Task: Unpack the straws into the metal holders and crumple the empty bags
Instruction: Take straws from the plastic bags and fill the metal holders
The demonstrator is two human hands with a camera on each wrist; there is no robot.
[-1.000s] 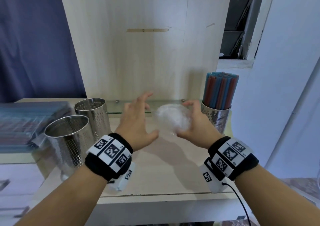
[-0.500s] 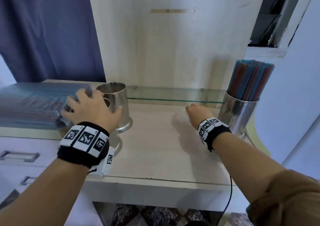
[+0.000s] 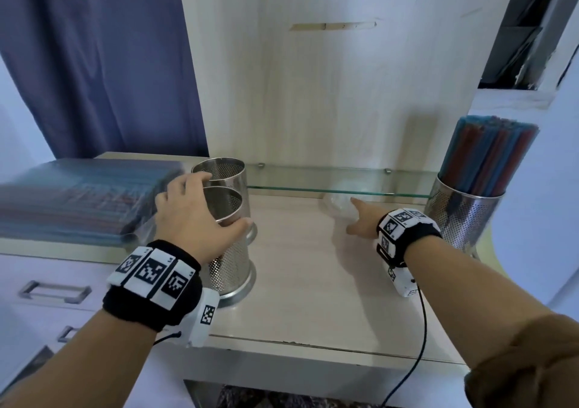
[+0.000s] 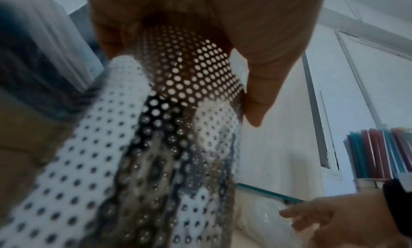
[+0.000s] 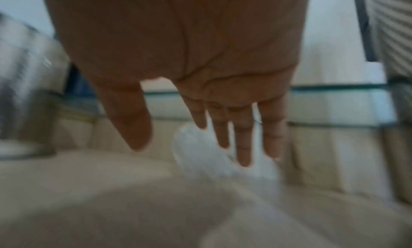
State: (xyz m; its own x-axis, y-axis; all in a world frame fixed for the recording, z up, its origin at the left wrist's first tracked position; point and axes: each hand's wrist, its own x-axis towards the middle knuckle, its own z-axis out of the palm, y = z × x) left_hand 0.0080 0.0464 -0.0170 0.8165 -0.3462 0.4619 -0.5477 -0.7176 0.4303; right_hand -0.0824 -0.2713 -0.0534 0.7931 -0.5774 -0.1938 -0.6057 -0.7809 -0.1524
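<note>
My left hand (image 3: 219, 202) grips the near empty perforated metal holder (image 3: 230, 269) at its rim, thumb (image 4: 256, 93) on one side and fingers on the other. A second empty holder (image 3: 224, 172) stands right behind it. The crumpled clear bag (image 3: 338, 202) lies on the counter under the glass shelf. My right hand (image 3: 351, 216) hovers just in front of it with straight, spread fingers (image 5: 243, 146) and holds nothing. At the right a third holder (image 3: 463, 219) is full of red and blue straws (image 3: 488, 157).
Flat packs of straws (image 3: 78, 197) are stacked on the lower unit at the left. A glass shelf (image 3: 313, 177) runs along the back of the wooden counter (image 3: 313, 298). A blue curtain (image 3: 94, 63) hangs behind the packs. A cable trails off the counter's front edge.
Both hands held the crumpled bag in the air. The right hand has set it down by the glass shelf and opened. The left hand moved left and took hold of the near holder.
</note>
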